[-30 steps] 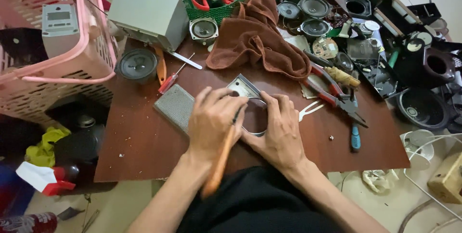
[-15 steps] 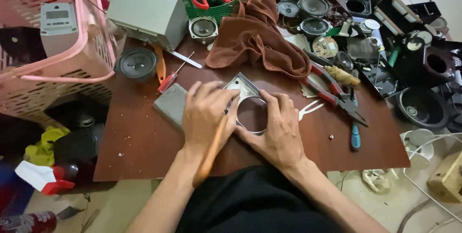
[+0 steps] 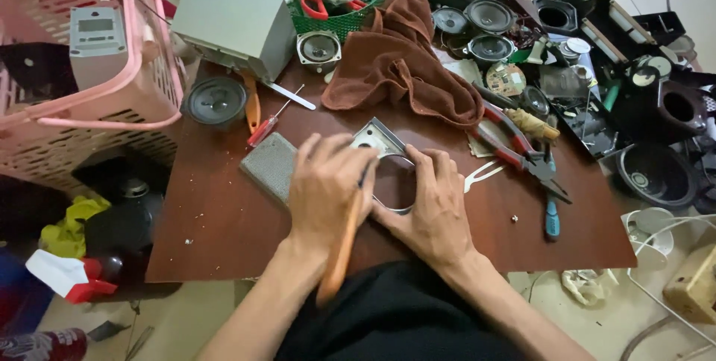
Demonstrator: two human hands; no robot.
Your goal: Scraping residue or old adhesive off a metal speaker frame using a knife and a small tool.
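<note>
The metal frame (image 3: 384,154) lay flat on the desk (image 3: 224,219), just in front of the brown cloth (image 3: 403,63), with its round opening exposed between both hands. The left hand (image 3: 326,186) was clenched around an orange-handled tool (image 3: 341,245), its handle angled back toward the person's body and its tip hidden at the frame's left edge. The right hand (image 3: 432,208) pressed on the frame's right and near rim, fingers spread and bent over it, gripping nothing else. Compared with half a second earlier, the left hand had shifted slightly and the tool handle sat at much the same slant; the frame had not moved. A grey mesh pad (image 3: 270,167) lay touching the frame's left side under the left hand. Red pliers (image 3: 514,145) lay to the right of the frame, well apart.
</note>
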